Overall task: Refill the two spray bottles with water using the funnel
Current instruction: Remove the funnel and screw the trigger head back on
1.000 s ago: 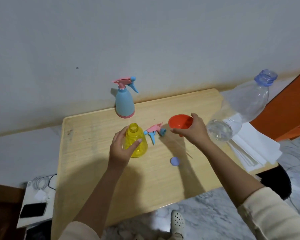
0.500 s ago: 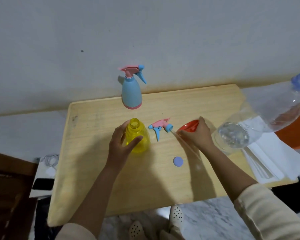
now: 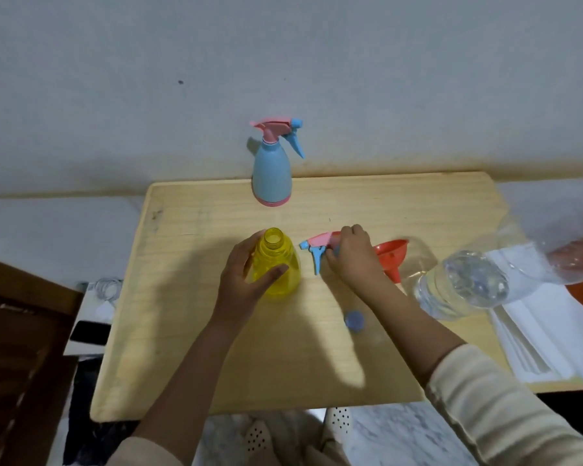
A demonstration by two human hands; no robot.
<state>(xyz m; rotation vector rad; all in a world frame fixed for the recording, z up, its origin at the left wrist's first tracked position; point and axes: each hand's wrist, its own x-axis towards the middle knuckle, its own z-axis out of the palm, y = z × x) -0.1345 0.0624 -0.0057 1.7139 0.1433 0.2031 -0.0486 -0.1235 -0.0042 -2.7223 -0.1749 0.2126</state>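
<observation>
On the wooden bench [image 3: 189, 314] the left hand [image 3: 246, 280] grips the uncapped yellow plastic spray bottle [image 3: 278, 264] upright; the right hand [image 3: 350, 257] has its fingers curled round the loose pink-and-blue trigger head [image 3: 317, 245] lying beside it. Judged step: recapping, which calls for seating and screwing that head onto the neck. Fill level unreadable; the red plastic funnel [image 3: 392, 253] is partly hidden behind the right hand, and the pale-blue spray bottle [image 3: 271, 173] stands capped farthest back.

Bare tabletop [image 3: 189, 331] lay open front-left. The funnel [image 3: 391, 252], water bottle [image 3: 461, 289] and cap [image 3: 354, 320] crowded the right; the blue bottle [image 3: 271, 176] blocked the back edge.
</observation>
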